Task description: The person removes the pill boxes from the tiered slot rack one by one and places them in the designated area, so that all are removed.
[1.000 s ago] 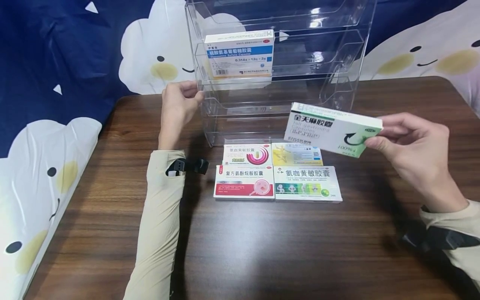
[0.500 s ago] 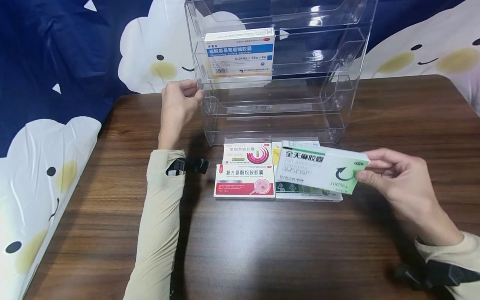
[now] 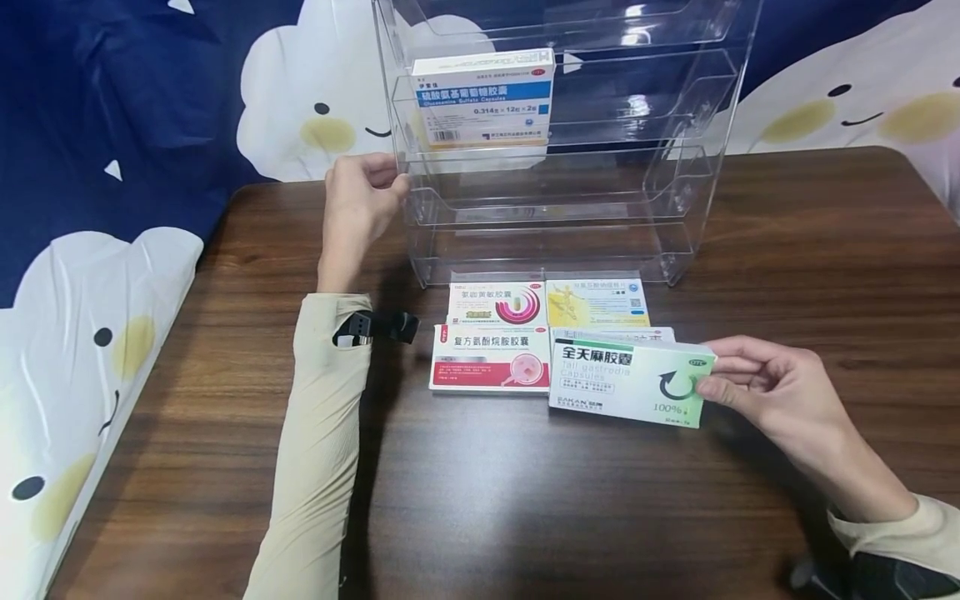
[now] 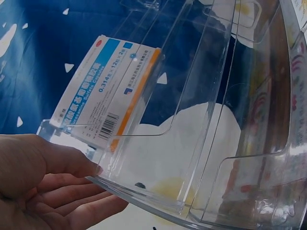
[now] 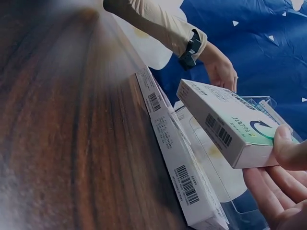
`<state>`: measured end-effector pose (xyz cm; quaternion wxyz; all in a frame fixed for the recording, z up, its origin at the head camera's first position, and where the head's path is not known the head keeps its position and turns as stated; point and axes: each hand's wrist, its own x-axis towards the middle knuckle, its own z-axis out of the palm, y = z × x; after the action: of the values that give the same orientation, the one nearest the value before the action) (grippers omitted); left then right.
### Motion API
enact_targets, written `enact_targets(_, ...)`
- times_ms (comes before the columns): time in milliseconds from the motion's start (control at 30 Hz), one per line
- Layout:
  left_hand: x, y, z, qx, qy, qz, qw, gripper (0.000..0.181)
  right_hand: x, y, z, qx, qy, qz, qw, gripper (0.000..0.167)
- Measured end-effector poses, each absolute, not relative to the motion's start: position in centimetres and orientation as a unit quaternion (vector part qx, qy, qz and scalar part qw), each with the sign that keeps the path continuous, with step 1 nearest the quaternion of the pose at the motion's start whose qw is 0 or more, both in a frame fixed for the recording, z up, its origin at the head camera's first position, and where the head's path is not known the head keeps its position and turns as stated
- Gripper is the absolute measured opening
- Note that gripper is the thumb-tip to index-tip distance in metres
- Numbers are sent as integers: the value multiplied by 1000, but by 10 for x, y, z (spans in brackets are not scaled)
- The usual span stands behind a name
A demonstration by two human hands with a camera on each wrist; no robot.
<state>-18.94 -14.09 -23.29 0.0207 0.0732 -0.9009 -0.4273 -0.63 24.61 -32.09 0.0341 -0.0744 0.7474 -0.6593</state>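
My right hand (image 3: 780, 408) pinches one end of a white-and-green medicine box (image 3: 630, 383), thumb on its front and fingers behind. That box is tilted and covers most of a white medicine box (image 3: 660, 334) in the front row; in the right wrist view a gap shows between it and the boxes on the table. At the left, my left hand (image 3: 360, 204) grips the side edge of a clear plastic display rack (image 3: 540, 187). In the left wrist view, the thumb lies on the rack's edge with the fingers beneath. A blue-and-white medicine box (image 3: 483, 104) stands in an upper tier.
Beside the covered box lies a red-and-white medicine box (image 3: 490, 358). Behind these are a box with pink arcs (image 3: 495, 304) and a yellow-and-white box (image 3: 597, 302), near the rack's foot. Everything stands on a dark wooden table (image 3: 465, 500), before a blue cloud-print cloth (image 3: 135, 75).
My right hand has brought the white-and-green box down and toward me, from before the rack to over the front right box. The left hand keeps its place on the rack.
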Motion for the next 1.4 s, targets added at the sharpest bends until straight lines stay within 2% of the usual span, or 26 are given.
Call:
enact_targets(300, -190, -140, -233, 68, -905, -420, 23, 32, 0, 252, -330, -96, 779, -615, 76, 42)
enact_targets(433, -190, -139, -233, 69, -904, -421, 23, 33, 3, 256, -333, -108, 789, -594, 110, 38)
enact_targets(533, -190, -139, -234, 70, -902, -425, 22, 33, 5, 257, -335, -130, 789, -581, 152, 30)
enact_targets(667, -190, -139, -233, 72, -899, -431, 22, 33, 5, 258, -334, -139, 775, -570, 235, 20)
enact_targets(767, -190, -140, -233, 73, -898, -434, 23, 33, 5, 260, -332, -128, 770, -556, 285, 19)
enact_targets(967, -189, -140, -234, 70, -901, -429, 23, 33, 6, 266, -330, -119, 787, -530, 294, 20)
enact_targets(1067, -189, -140, -235, 68, -900, -430, 24, 33, 6, 267, -329, -109, 801, -522, 273, 20)
enact_targets(1133, -189, -139, -235, 67, -900, -429, 25, 33, 9, 264, -326, -106, 823, -505, 236, 16)
enact_targets(1200, -188, -139, -235, 65, -902, -426, 26, 33, 13, 258, -322, -126, 851, -483, 161, 11)
enact_targets(1333, -188, -140, -235, 65, -903, -425, 25, 34, 23, 236, -319, -256, 889, -378, -38, 13)
enact_targets(1400, -188, -140, -235, 67, -904, -422, 28, 33, 26, 223, -320, -326, 884, -319, -101, 22)
